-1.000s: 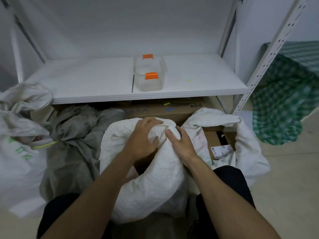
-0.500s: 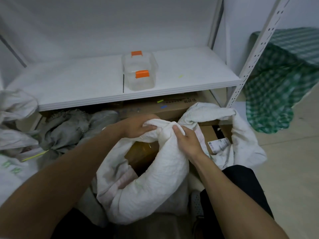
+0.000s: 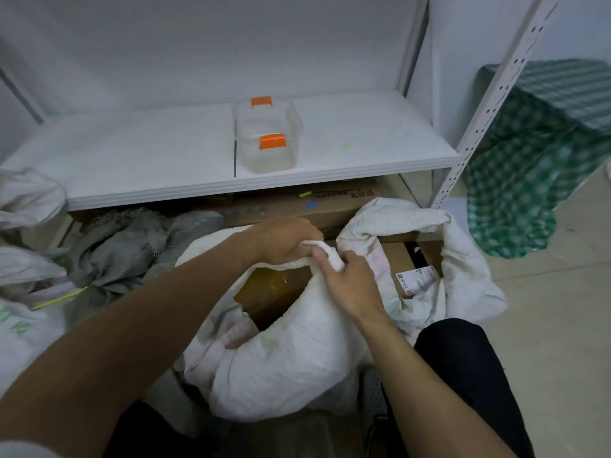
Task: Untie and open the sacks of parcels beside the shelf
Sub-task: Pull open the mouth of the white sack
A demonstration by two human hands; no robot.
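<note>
Left hand (image 3: pixel 283 240) and right hand (image 3: pixel 351 283) each gripped the white sack (image 3: pixel 297 355) by its twisted rim, which ran directly between their clenched fingers (image 3: pixel 325 271), equally near both.

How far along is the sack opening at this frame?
Done: the white sack gapes open, a labelled box showing inside. In hand: left hand and right hand grip its rolled rim. Left: the grey sack beside it looks bunched shut, though its tie is hard to confirm.
</note>
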